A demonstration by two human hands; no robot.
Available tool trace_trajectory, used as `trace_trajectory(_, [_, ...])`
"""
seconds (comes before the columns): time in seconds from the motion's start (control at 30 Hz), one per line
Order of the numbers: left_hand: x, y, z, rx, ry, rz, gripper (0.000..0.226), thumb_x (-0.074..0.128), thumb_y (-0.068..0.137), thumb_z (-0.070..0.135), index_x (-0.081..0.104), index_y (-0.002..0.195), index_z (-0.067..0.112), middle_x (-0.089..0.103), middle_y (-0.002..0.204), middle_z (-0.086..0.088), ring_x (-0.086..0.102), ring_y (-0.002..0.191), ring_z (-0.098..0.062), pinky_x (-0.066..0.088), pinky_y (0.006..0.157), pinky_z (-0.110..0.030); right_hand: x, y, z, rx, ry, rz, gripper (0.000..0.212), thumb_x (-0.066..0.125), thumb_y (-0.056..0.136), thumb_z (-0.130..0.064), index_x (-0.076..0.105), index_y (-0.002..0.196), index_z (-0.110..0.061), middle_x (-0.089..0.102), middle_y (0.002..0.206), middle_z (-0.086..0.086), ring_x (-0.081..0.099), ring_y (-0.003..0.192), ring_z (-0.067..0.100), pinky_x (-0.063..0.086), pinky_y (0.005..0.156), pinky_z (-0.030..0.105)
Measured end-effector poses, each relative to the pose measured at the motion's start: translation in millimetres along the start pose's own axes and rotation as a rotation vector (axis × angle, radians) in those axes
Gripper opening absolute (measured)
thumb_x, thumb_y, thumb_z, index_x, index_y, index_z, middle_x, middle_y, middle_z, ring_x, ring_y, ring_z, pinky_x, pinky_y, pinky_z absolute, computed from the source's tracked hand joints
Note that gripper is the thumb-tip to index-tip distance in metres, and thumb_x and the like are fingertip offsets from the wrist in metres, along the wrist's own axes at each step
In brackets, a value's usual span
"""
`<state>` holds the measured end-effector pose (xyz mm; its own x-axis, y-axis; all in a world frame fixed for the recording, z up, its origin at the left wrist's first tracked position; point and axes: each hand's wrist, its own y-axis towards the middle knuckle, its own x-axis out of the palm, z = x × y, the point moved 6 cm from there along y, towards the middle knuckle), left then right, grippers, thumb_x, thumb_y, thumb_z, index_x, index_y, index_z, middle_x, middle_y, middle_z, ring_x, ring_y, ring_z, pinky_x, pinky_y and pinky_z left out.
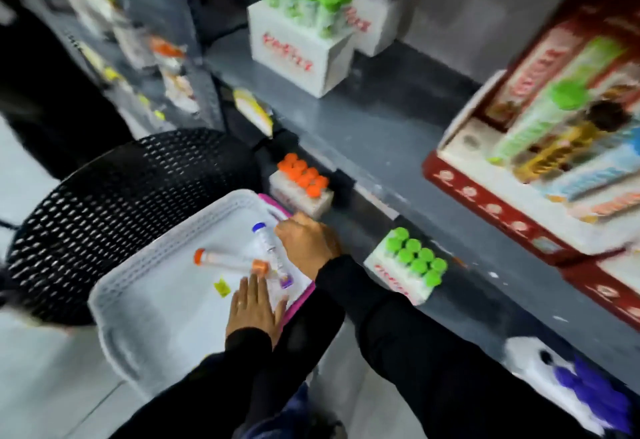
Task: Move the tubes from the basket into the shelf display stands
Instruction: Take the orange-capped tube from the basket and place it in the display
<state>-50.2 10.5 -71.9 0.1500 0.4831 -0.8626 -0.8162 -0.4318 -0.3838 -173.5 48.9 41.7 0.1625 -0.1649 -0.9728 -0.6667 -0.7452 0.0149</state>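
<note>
Down in the white basket (145,303) only a few tubes (227,260) remain, left hand (254,307) flat and empty beside them, right hand (308,243) curled at the rim, grip unclear, while shelf stands (407,267) look mostly full.

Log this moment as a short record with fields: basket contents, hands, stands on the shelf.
basket: white basket resting on a black perforated chair
tubes in basket: orange-capped tube and purple-capped tube, both lying flat
left hand: open, flat, fingertips near the tubes
right hand: over the basket's far edge, grip unclear
lower shelf stands: orange-capped stand, green-capped stand
upper shelf stand: green-capped upper stand
image: motion-blurred
</note>
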Motion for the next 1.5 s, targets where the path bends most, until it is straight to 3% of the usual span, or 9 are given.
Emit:
trace_trajectory(0.17, [26,-14,-36,-0.158,-0.110,-0.123,0.070,0.025,0.092,0.056,0.019,0.145,0.009,0.015,0.157,-0.009,0.013,0.144,-0.021,0.011,0.119,-0.035,96,30,-21,-0.030,0.093,-0.382,0.026,0.048,0.089,-0.006,0.063,0.110,-0.008,0.062,0.121,0.012,0.058,0.113,0.028,0.049,0.095,0.039])
trace_trajectory(0.4, [36,-7,-37,-0.088,-0.130,-0.174,0.063,0.032,0.091,0.045,0.030,0.140,0.006,0.017,0.156,-0.012,0.012,0.144,-0.024,0.015,0.118,-0.038,143,66,-73,-0.085,0.108,-0.438,0.033,0.056,0.093,-0.024,0.055,0.121,-0.008,0.062,0.119,0.015,0.060,0.106,0.038,0.050,0.087,0.043])
trace_trajectory(0.6, [41,-5,-39,-0.088,-0.154,-0.197,0.064,0.031,0.090,0.048,0.029,0.140,0.010,0.015,0.157,-0.012,0.009,0.145,-0.025,0.015,0.119,-0.039,145,74,-88,-0.163,-0.008,-0.424,0.041,0.061,0.083,-0.014,0.047,0.120,-0.007,0.059,0.116,0.016,0.060,0.103,0.037,0.050,0.079,0.040])
trace_trajectory(0.77, [42,-5,-39,-0.110,-0.143,-0.190,0.064,0.027,0.090,0.053,0.039,0.134,0.008,0.017,0.156,-0.012,0.011,0.145,-0.026,0.016,0.118,-0.038,86,66,-80,-0.127,0.116,-0.330,0.056,0.061,0.076,-0.018,0.042,0.128,-0.013,0.057,0.106,0.018,0.061,0.088,0.039,0.039,0.062,0.033])
trace_trajectory(0.93, [41,-5,-37,-0.103,-0.151,-0.193,0.064,0.025,0.092,0.053,0.035,0.138,0.010,0.016,0.157,-0.008,0.010,0.145,-0.022,0.014,0.118,-0.035,5,50,-43,-0.031,0.149,-0.463,0.026,0.065,0.081,-0.022,0.068,0.101,-0.005,0.066,0.107,0.014,0.061,0.097,0.031,0.054,0.082,0.034])
trace_trajectory(1.07, [34,-5,-36,-0.080,-0.128,-0.186,0.061,0.024,0.094,0.050,0.027,0.142,0.013,0.016,0.157,-0.005,0.011,0.145,-0.020,0.011,0.119,-0.033,-59,28,-17,0.034,0.149,-0.462,0.034,0.048,0.096,-0.029,0.068,0.100,-0.001,0.067,0.104,0.018,0.060,0.093,0.031,0.043,0.075,0.030])
trace_trajectory(1.2, [5,10,-8,0.002,-0.075,-0.021,0.061,0.024,0.093,0.045,0.025,0.142,0.008,0.016,0.156,-0.011,0.014,0.144,-0.025,0.013,0.120,-0.037,-131,-1,13,0.146,0.087,-0.239,0.026,0.055,0.088,-0.022,0.064,0.108,-0.009,0.063,0.117,0.015,0.056,0.109,0.033,0.039,0.077,0.029])
trace_trajectory(1.37, [-80,31,88,0.313,-0.187,0.385,0.062,0.030,0.085,0.033,0.048,0.123,-0.012,0.042,0.136,-0.035,0.040,0.127,-0.051,0.036,0.103,-0.058,-204,-54,45,0.302,-0.013,-0.161,0.027,0.070,0.069,-0.030,0.070,0.083,-0.007,0.072,0.084,0.015,0.064,0.083,0.032,0.048,0.061,0.029])
trace_trajectory(1.5, [-125,26,167,0.572,-0.214,0.520,0.062,0.027,0.092,0.038,0.046,0.124,-0.012,0.040,0.137,-0.035,0.037,0.128,-0.050,0.027,0.109,-0.053,-249,-93,64,0.379,-0.039,-0.059,0.024,0.070,0.073,-0.023,0.073,0.094,-0.014,0.073,0.092,0.010,0.062,0.091,0.028,0.050,0.072,0.030])
